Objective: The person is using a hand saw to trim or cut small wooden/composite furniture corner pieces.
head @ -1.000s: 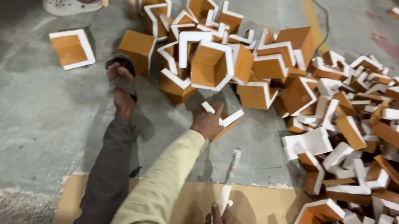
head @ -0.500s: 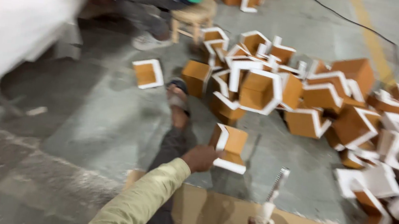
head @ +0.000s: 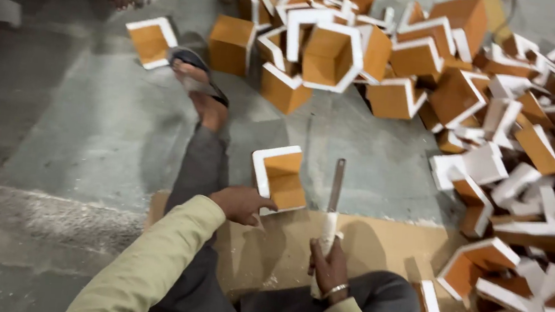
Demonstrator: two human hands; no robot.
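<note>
The left hand (head: 241, 203), arm stretched forward, pinches an orange-and-white angled piece (head: 280, 178) while the right hand (head: 328, 266) is fisted around an upright file (head: 334, 197) just beside it.

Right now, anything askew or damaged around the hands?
Nothing looks broken. The left hand holds one orange, white-edged angled piece tilted on the cardboard sheet; the right hand holds a flat file upright. The pieces on the right lie in a jumbled heap.

L hand (head: 239, 202) fingers clamped, R hand (head: 329, 266) fisted upright
</note>
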